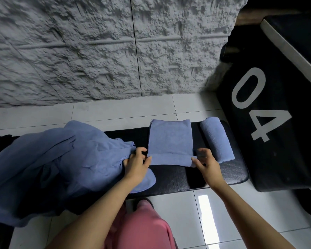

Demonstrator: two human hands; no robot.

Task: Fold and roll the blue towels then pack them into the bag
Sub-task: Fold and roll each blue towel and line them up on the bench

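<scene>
Black padded bench (205,177) under me, rough grey wall behind, and in the middle lies the folded towel (170,141), a blue strip running away from me with its near edge turned up into a first small roll. My left hand (136,166) pinches the left end of that roll, thumb in front, fingers behind. My right hand (206,163) has its thumb on the right end, fingers curled above it; whether they grip cloth I cannot tell. Just to the right sits a rolled towel (216,139), finished, near the strip but apart from it. On the left, the pile of loose towels (52,159) spills over the bench edge, my left wrist lying across its nearest corner. No bag in sight. The risks, as I judge them: push unevenly and the roll goes cone-shaped; start slack and it stays loose; and my left hand could drag a loose towel in.
</scene>
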